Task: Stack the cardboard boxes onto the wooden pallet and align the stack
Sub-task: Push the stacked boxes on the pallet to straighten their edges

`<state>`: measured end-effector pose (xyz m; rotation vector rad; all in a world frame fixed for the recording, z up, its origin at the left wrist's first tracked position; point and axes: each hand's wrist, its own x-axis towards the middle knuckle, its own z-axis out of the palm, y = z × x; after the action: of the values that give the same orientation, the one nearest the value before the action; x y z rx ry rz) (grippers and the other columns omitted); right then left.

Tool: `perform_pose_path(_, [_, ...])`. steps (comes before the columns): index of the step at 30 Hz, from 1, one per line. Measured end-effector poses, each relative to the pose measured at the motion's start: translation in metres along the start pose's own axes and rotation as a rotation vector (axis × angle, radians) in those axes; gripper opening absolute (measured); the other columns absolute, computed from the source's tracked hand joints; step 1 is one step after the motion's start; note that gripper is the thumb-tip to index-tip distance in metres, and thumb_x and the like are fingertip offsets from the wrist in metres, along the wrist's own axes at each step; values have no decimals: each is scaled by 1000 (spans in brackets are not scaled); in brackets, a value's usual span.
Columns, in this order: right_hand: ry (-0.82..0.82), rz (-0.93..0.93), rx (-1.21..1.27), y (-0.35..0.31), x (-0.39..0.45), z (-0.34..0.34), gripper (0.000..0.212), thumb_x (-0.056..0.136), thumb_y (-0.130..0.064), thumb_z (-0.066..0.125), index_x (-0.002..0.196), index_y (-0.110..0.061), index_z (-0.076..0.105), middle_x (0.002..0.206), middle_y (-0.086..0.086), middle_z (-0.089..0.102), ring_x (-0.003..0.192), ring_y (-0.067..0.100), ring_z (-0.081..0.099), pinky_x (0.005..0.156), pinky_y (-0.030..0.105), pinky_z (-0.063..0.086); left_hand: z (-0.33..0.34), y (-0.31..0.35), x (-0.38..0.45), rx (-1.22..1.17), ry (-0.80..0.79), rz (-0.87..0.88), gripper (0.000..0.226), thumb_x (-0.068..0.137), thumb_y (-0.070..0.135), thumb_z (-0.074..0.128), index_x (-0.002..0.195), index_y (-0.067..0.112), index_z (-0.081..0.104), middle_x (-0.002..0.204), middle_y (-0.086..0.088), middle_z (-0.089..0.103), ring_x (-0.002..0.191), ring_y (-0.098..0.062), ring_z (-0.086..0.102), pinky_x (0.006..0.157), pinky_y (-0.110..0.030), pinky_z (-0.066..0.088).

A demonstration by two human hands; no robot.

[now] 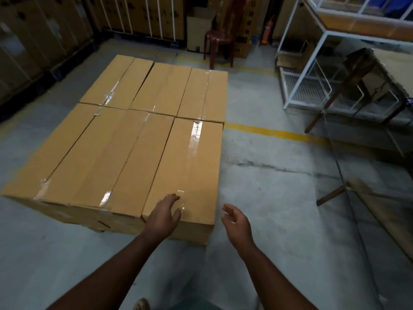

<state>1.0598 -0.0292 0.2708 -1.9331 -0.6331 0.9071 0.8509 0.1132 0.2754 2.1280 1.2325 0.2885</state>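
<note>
Several long brown cardboard boxes, taped along their tops, lie side by side in two rows as one flat layer point(125, 139) on the floor. The pallet under them is hidden. My left hand point(165, 213) rests with straight fingers on the near end of the rightmost front box point(190, 166), at its front edge. My right hand point(234, 222) hovers in the air just right of that box's near right corner, fingers relaxed and holding nothing.
A yellow floor line point(274, 132) runs right of the stack. A white metal rack point(312, 70) and a wooden table point(366, 70) stand at the right. A brown plastic chair point(220, 39) is behind the stack. Strapped cartons point(29, 41) line the left wall.
</note>
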Motion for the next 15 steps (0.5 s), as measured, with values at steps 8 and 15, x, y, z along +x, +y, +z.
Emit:
perform_pose_path(8, [-228,-194,-52,-11,83,-169,36,101,-15,66,137,-15,65,129,-2,71,117,11,66,103,28,52,98,153,32,-49,26,-167,57,100,24,64,152,10,45,154,-8,50,141,-24,47,112,-31,37])
perform_pose_path(15, [-432,-233,-99,-36,155,-225,34,102,-20,65,136,-20,65,119,-12,69,105,-7,63,83,3,46,130,213,65,-76,86,-270,56,101,29,63,152,18,44,152,-3,51,135,-19,51,111,-37,46])
